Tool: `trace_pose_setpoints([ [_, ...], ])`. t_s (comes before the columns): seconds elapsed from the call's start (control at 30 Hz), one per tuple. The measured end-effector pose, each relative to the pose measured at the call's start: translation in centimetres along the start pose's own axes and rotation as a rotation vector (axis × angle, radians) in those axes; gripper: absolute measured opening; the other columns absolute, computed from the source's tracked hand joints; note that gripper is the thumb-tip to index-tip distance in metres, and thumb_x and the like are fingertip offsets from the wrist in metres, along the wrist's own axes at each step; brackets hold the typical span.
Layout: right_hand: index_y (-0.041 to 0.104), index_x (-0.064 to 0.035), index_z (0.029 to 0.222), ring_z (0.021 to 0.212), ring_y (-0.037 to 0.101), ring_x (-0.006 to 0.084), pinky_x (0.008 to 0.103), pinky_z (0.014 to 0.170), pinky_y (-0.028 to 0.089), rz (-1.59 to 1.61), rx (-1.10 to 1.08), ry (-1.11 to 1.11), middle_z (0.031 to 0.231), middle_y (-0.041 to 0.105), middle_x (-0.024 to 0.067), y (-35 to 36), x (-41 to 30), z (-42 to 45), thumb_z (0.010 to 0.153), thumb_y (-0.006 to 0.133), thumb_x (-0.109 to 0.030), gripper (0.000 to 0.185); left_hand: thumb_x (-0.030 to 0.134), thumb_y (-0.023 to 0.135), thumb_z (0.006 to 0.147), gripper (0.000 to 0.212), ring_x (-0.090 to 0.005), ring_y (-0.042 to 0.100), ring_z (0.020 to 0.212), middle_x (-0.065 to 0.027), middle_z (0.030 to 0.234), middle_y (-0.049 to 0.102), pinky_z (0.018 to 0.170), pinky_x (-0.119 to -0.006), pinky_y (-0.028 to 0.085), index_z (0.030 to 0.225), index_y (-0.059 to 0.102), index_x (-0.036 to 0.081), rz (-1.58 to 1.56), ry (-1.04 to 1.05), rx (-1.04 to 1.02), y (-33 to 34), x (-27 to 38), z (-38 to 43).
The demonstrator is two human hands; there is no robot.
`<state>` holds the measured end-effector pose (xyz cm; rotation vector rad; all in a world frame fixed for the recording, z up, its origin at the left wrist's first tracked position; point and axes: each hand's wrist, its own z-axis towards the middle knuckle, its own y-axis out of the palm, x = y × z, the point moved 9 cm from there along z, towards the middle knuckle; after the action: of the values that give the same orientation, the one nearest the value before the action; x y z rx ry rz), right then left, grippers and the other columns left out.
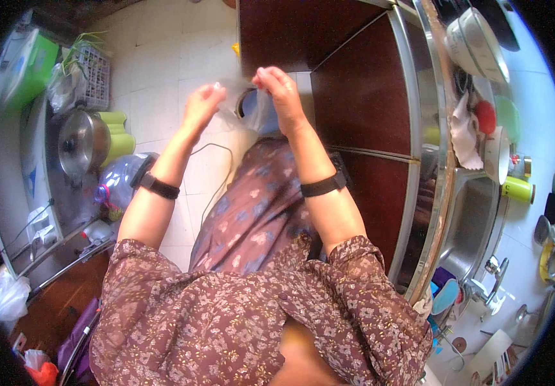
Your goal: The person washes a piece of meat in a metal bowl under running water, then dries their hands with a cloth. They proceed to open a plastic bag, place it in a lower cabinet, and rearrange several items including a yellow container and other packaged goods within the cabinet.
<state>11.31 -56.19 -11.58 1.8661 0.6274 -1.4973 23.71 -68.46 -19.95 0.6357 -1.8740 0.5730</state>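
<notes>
My left hand (204,103) and my right hand (280,96) are raised in front of me, apart from each other. A thin, clear plastic bag (243,108) stretches between them, blurred, its edges pinched in the fingers of both hands. Behind and below the bag shows a round blue thing with a dark rim (263,113), partly hidden by the bag and my right hand. Each forearm wears a black strap. Below my hands are my patterned clothes, and a thin dark cable (231,159) runs over the white floor tiles.
Dark red cabinets (364,91) and a counter with a steel sink (468,222) stand at the right, with bowls (478,46) on the counter. At the left are a steel pot (82,144), a large clear plastic bottle (125,178), a white basket (95,77) and a green box (36,67).
</notes>
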Motion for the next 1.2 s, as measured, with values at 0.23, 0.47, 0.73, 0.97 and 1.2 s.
trace_pose_setpoints([
  [0.23,0.058,-0.0071,0.085,0.082,0.05,0.0108,0.0252,0.079,0.04,-0.08,-0.276,-0.242,0.09,0.058,0.0031,7.3,-8.6,-4.0,0.093,0.046,-0.033,0.03,0.019,0.063,0.076,0.031,-0.0183,0.06,0.087,-0.0094,0.093,0.065,0.077,-0.032,0.047,0.102,0.061,0.002,-0.082,0.514,-0.095,0.6,10.6,-6.3],
  [0.47,0.058,-0.0054,0.089,0.091,0.053,0.0124,0.0257,0.083,0.041,-0.119,-0.276,-0.307,0.101,0.06,0.0077,9.3,-12.5,-6.7,0.094,0.044,-0.035,0.033,0.019,0.059,0.079,0.025,-0.0221,0.061,0.081,-0.0127,0.088,0.065,0.075,-0.031,0.047,0.098,0.06,0.001,0.008,0.579,-0.086,1.2,15.1,-9.4],
  [0.73,0.054,-0.0002,0.095,0.073,0.058,0.0111,0.0244,0.065,0.048,-0.012,-0.357,-0.447,0.082,0.061,0.0056,10.8,-14.4,-9.0,0.095,0.048,-0.027,0.027,0.024,0.057,0.089,0.02,-0.0059,0.049,0.068,0.0016,0.077,0.057,0.062,-0.019,0.038,0.088,0.06,0.004,-0.146,0.452,0.001,-1.4,15.9,-13.6],
  [0.97,0.058,-0.0004,0.094,0.079,0.064,0.015,0.0287,0.069,0.05,-0.239,0.328,-0.065,0.082,0.066,0.0106,-1.6,-7.8,-6.6,0.087,0.055,-0.025,0.026,0.026,0.056,0.091,0.024,-0.003,0.041,0.06,0.0043,0.067,0.053,0.054,-0.018,0.032,0.079,0.061,0.005,-0.172,0.381,0.113,-4.1,16.6,-14.5],
  [1.2,0.038,0.0031,0.132,0.121,0.045,0.0259,0.0348,0.1,0.036,-0.217,0.253,0.415,0.132,0.045,0.0197,-3.8,7.4,-10.7,0.085,0.057,-0.035,0.063,0.026,0.058,0.09,0.023,-0.0014,0.04,0.058,0.0039,0.067,0.054,0.052,-0.016,0.029,0.082,0.063,0.005,-0.297,0.498,0.071,-2.2,19.7,-17.4],
])
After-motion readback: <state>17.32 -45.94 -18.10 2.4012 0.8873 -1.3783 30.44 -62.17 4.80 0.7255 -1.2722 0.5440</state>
